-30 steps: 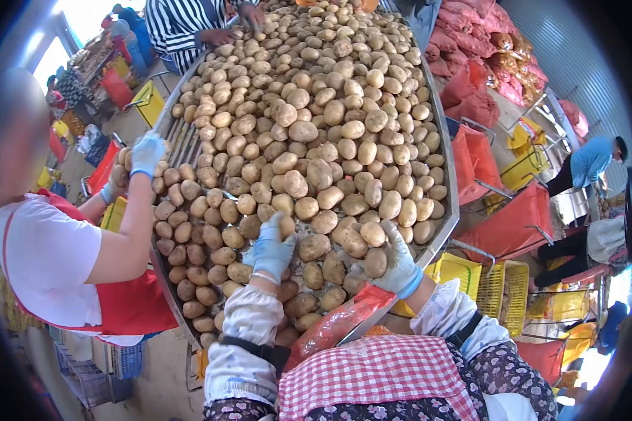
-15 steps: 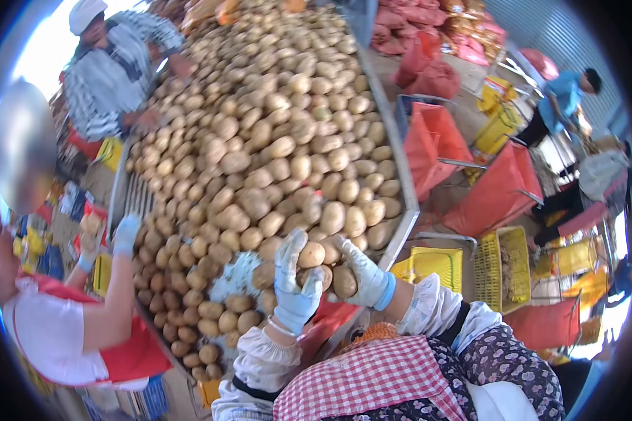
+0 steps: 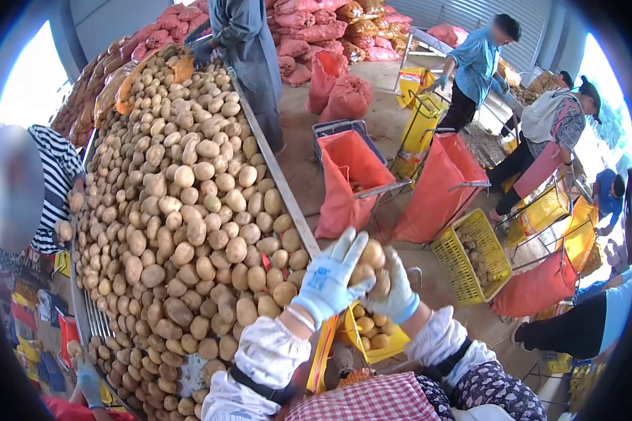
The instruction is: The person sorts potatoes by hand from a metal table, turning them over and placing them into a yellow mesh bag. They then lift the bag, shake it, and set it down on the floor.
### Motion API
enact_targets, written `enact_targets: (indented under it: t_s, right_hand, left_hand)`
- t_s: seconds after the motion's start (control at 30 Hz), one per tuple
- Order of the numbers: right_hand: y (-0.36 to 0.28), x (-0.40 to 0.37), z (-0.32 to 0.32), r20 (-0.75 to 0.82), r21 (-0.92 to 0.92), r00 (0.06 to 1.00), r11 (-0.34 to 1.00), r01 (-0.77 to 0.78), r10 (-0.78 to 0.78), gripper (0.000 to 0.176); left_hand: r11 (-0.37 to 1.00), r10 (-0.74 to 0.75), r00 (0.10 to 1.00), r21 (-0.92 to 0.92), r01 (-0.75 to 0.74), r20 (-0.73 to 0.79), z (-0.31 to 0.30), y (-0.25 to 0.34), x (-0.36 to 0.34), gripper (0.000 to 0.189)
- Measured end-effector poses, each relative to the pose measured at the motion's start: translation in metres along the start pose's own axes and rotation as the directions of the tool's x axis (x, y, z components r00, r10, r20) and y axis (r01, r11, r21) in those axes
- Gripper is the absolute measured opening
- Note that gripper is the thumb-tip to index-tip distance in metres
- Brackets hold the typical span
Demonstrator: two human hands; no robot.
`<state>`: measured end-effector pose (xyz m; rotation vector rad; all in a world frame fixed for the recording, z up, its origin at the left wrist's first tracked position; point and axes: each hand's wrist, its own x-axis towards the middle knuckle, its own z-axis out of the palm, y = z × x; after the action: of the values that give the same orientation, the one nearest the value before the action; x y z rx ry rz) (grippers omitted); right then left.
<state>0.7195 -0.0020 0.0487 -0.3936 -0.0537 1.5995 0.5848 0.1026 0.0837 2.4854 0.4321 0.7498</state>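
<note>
My left hand (image 3: 331, 275), in a white and light-blue glove, is curled against a small cluster of potatoes (image 3: 371, 265). On the other side of the cluster, my right hand (image 3: 396, 289), gloved alike, presses on the same potatoes, so both hands hold them together. They are above a yellow sack (image 3: 393, 344) with several potatoes inside, just off the table's corner. A large heap of potatoes (image 3: 189, 231) covers the metal-edged table (image 3: 277, 168) to the left of my hands.
Red open sacks (image 3: 344, 172) on frames and a yellow crate (image 3: 488, 256) stand to the right. A person in grey (image 3: 249, 63) is at the table's far end. A striped-sleeved person (image 3: 53, 168) and a gloved hand (image 3: 88, 382) are at the left. Others work at the right.
The view has swung right. Both my hands, with potatoes between them, have moved from over the heap to above the yellow sack beside the table.
</note>
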Motion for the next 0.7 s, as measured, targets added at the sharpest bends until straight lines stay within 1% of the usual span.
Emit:
enact_targets:
  t_s: [0.03, 0.07, 0.1, 0.13, 0.17, 0.2, 0.27, 0.33, 0.37, 0.4, 0.43, 0.47, 0.5, 0.53, 0.57, 0.6, 0.63, 0.67, 0.7]
  right_hand:
    - [-0.017, 0.022, -0.001, -0.014, -0.070, 0.997, 0.994, 0.081, -0.082, 0.063]
    - [-0.042, 0.052, -0.012, -0.001, -0.043, 0.992, 0.991, 0.130, -0.130, 0.063]
    - [-0.066, 0.082, -0.019, 0.207, 0.037, 0.963, 0.985, 0.171, -0.175, 0.062]
    - [-0.091, 0.109, -0.021, 0.115, 0.110, 0.976, 0.979, 0.172, -0.184, 0.061]
    - [-0.108, 0.130, 0.002, -0.115, 0.116, 0.965, 0.962, 0.249, -0.236, 0.062]
    - [-0.126, 0.150, 0.000, -0.228, 0.141, 0.943, 0.950, 0.278, -0.242, 0.063]
    - [-0.140, 0.178, -0.008, -0.492, 0.113, 0.836, 0.935, 0.337, -0.243, 0.060]
    - [-0.124, 0.177, -0.016, -0.401, -0.025, 0.828, 0.908, 0.419, -0.393, 0.063]
    - [-0.115, 0.176, -0.024, -0.336, -0.081, 0.867, 0.929, 0.362, -0.368, 0.056]
    - [-0.103, 0.175, -0.031, -0.268, -0.128, 0.907, 0.945, 0.302, -0.326, 0.049]
    - [-0.086, 0.174, -0.035, -0.147, -0.177, 0.964, 0.965, 0.195, -0.222, 0.043]
    - [-0.067, 0.171, -0.028, -0.018, -0.230, 0.993, 0.967, 0.107, -0.114, 0.037]
    - [-0.037, 0.156, 0.005, -0.044, -0.402, 0.990, 0.910, 0.106, -0.135, 0.038]
    - [-0.005, 0.151, 0.027, -0.038, -0.403, 0.996, 0.913, 0.063, -0.085, 0.038]
    - [0.022, 0.146, 0.048, 0.050, -0.668, 0.997, 0.741, 0.072, -0.051, 0.038]
    - [0.048, 0.141, 0.061, 0.130, -0.863, 0.992, 0.493, 0.114, -0.002, 0.038]
    - [0.074, 0.141, 0.063, 0.353, -0.919, 0.932, 0.214, 0.330, 0.080, 0.034]
    - [0.101, 0.140, 0.067, 0.488, -0.872, 0.859, 0.123, 0.474, 0.153, 0.031]
    - [0.126, 0.127, 0.090, 0.381, -0.907, 0.891, -0.090, 0.412, 0.246, 0.038]
  left_hand:
    - [0.997, 0.026, 0.997, 0.068, -0.020, -0.075, 0.000, -0.005, 0.016, 0.074]
    - [0.995, 0.006, 0.993, 0.104, 0.006, -0.114, -0.005, -0.005, 0.028, 0.071]
    - [0.999, -0.003, 0.983, 0.050, 0.012, -0.182, -0.007, -0.008, 0.032, 0.069]
    - [1.000, -0.021, 0.969, -0.005, 0.020, -0.248, -0.008, -0.010, 0.029, 0.067]
    - [0.994, -0.085, 0.959, -0.090, 0.063, -0.269, -0.012, -0.009, 0.020, 0.063]
    - [0.994, -0.092, 0.957, -0.084, 0.071, -0.275, -0.017, -0.011, 0.005, 0.063]
    - [0.995, -0.082, 0.949, 0.035, 0.097, -0.305, -0.032, -0.018, -0.038, 0.061]
    - [0.936, -0.233, 0.893, 0.161, 0.314, -0.385, -0.052, -0.024, -0.097, 0.060]
    - [0.906, -0.289, 0.865, 0.173, 0.385, -0.411, -0.066, -0.027, -0.128, 0.060]
    - [0.760, -0.433, 0.745, 0.239, 0.605, -0.508, -0.079, -0.029, -0.166, 0.062]
    - [0.557, -0.529, 0.592, 0.277, 0.783, -0.608, -0.091, -0.029, -0.206, 0.064]
    - [0.324, -0.566, 0.423, 0.281, 0.903, -0.708, -0.100, -0.028, -0.242, 0.067]
    - [0.083, -0.555, 0.253, 0.250, 0.965, -0.793, -0.104, -0.024, -0.273, 0.069]
    - [0.037, -0.551, 0.215, 0.233, 0.972, -0.807, -0.101, -0.024, -0.303, 0.069]
    - [-0.034, -0.638, 0.200, 0.287, 0.957, -0.744, -0.095, -0.027, -0.329, 0.068]
    - [-0.086, -0.724, 0.179, 0.344, 0.935, -0.666, -0.088, -0.025, -0.350, 0.067]
    - [-0.069, -0.748, 0.287, 0.501, 0.863, -0.598, -0.079, -0.020, -0.363, 0.066]
    - [0.042, -0.742, 0.348, 0.478, 0.877, -0.573, -0.076, -0.008, -0.359, 0.063]
    - [0.113, -0.787, 0.375, 0.483, 0.868, -0.489, -0.076, 0.014, -0.351, 0.065]
